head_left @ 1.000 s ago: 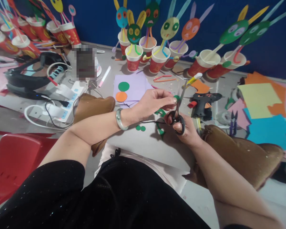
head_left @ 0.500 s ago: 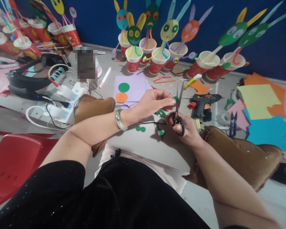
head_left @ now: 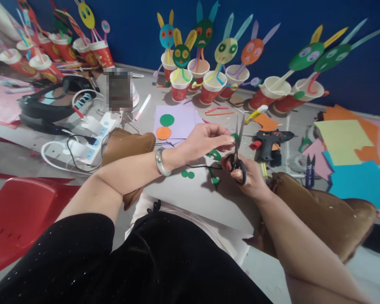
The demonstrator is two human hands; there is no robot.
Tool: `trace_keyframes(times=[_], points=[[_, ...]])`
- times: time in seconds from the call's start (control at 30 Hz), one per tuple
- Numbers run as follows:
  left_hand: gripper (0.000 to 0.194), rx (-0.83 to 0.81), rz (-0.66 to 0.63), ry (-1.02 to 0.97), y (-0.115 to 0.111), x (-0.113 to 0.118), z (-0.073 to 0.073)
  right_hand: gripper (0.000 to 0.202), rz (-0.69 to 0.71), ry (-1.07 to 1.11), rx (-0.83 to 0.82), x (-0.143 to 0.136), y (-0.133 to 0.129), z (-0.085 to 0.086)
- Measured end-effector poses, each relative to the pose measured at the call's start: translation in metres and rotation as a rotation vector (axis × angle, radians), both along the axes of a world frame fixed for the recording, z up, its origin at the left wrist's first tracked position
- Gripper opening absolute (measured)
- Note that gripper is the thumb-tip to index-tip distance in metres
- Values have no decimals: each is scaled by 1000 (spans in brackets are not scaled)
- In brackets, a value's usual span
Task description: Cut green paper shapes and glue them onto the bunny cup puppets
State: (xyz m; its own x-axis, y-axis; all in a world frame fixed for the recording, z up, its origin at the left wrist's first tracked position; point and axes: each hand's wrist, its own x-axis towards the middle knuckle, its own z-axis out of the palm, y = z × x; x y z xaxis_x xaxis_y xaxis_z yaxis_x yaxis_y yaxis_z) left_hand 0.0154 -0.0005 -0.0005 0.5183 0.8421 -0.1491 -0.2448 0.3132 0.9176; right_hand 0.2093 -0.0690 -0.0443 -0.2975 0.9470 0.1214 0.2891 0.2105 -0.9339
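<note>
Between thumb and fingers, my left hand (head_left: 209, 138) pinches a small green paper piece (head_left: 235, 137). My right hand (head_left: 248, 173) grips black-handled scissors (head_left: 238, 158), fingers through the loops and blades pointing away from me. The blades stand right at the green piece; whether they touch it I cannot tell. Below my left hand lie two small green paper circles (head_left: 188, 174), side by side on the table. Green paper scraps (head_left: 214, 181) lie under and beside my right hand. A larger green circle (head_left: 167, 120) and an orange circle (head_left: 164, 133) rest on a lilac sheet (head_left: 190, 116).
Paper cups (head_left: 180, 86) with rabbit-faced figures line the blue wall. A glue gun (head_left: 270, 145) and a yellow cutter (head_left: 256, 114) lie beyond my right hand. Coloured sheets (head_left: 356, 181) spread at right. A power strip (head_left: 103, 137) with cables sits left, and brown cushions (head_left: 323, 211) flank the workspace.
The camera view has shifted slightly, so the table things appear a little lower. The scissor blades look closer together at the green piece. Both hands keep their holds.
</note>
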Motion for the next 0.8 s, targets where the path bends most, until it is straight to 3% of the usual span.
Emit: trace_keyframes(times=[0.33,0.8], points=[[41,94,-29,3,2,-3,-6,72,25,-15,-6,3,1,3],[44,111,-47,8,2,-5,-1,76,43,-34,-15,2,0,11]])
